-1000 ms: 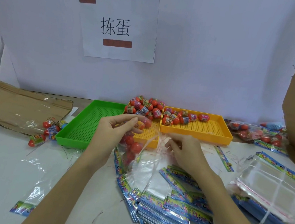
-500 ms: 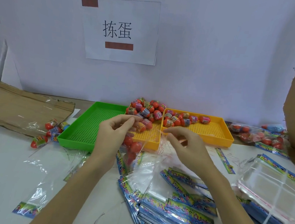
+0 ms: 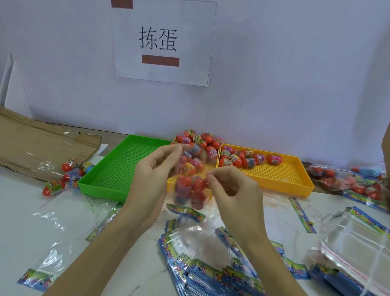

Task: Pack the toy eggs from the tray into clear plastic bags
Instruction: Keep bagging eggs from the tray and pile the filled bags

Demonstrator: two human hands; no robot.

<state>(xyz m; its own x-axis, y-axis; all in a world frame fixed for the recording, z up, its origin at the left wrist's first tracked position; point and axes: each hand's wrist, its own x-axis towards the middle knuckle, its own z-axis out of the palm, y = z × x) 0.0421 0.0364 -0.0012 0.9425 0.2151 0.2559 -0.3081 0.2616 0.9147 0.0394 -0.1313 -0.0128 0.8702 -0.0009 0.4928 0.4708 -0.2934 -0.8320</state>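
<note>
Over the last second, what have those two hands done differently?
Both hands, left hand and right hand, lifted the clear plastic bag of red toy eggs off the table, pinching its top. The green plastic tray and yellow plastic tray stayed put.

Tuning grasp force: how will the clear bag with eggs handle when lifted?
Likely floppy: the clear bag hangs slack between the left hand and right hand. Probably bottom-heavy, since the toy eggs bunch low. Film looks glossy, maybe slippery.

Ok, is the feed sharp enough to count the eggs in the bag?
Head view: no. The held bag and its eggs are motion-blurred between both hands; the eggs in the yellow tray are sharper. Glare streaks the loose plastic bags.
</note>
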